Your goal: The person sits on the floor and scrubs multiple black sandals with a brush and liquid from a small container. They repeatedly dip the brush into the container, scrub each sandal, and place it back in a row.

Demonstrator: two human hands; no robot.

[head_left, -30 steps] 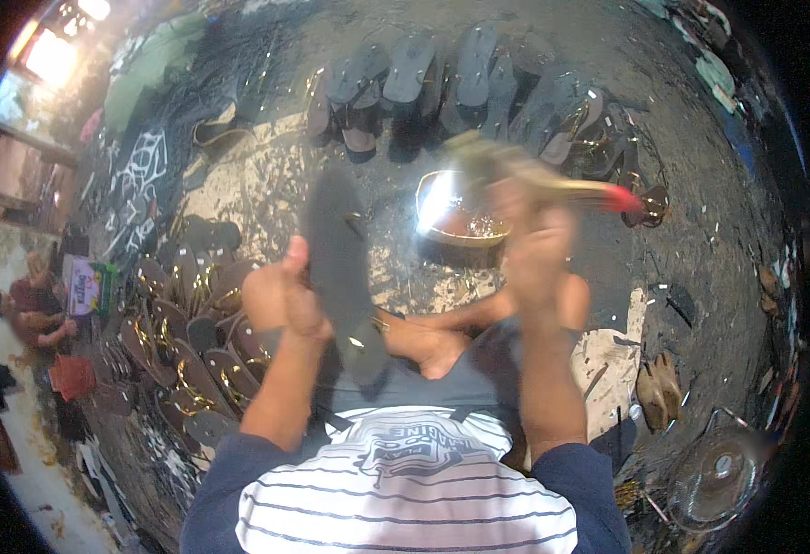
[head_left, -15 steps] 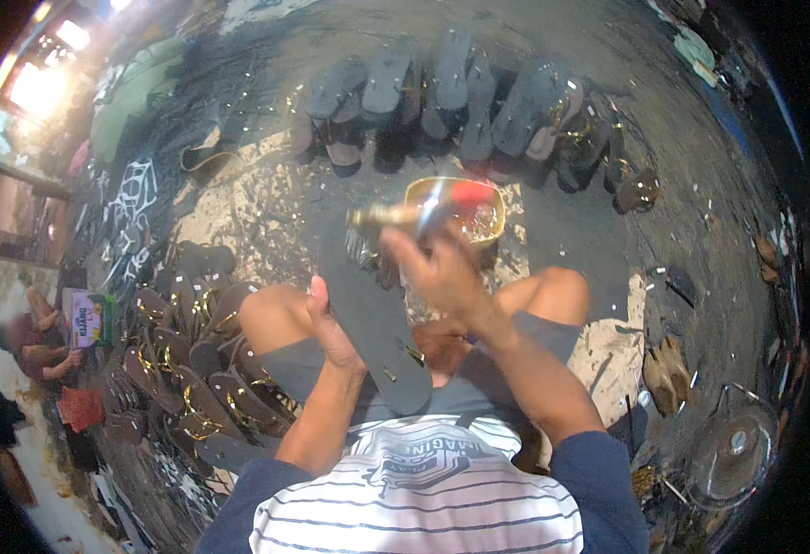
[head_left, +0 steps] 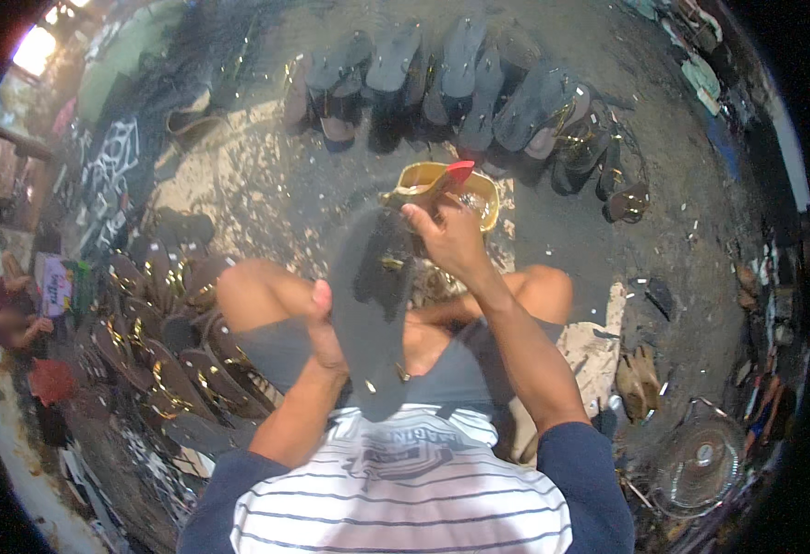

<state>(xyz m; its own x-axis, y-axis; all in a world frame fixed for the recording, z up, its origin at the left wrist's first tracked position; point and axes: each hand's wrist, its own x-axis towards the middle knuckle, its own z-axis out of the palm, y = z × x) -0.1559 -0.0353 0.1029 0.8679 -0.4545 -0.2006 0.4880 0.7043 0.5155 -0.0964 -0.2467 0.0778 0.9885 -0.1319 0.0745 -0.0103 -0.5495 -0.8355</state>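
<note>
I sit cross-legged on the ground. My left hand [head_left: 325, 323] grips a long dark sandal sole [head_left: 368, 314] by its edge and holds it upright over my lap. At the sole's upper end my right hand [head_left: 449, 242] holds a glue-smeared brush with a red tip [head_left: 437, 181] against it. Just beyond the hands stands a yellow tin of glue [head_left: 482, 196] on the ground. Small gold fittings glint on the sole's face.
A row of finished dark sandals [head_left: 460, 88] lies across the far ground. More soles with gold straps [head_left: 160, 342] are stacked at my left. A small fan [head_left: 701, 462] sits at the lower right. Another person [head_left: 8, 309] sits at the far left.
My right hand has come down from the tin with the brush to the sole's top end. The left hand has tilted the sole closer over my lap.
</note>
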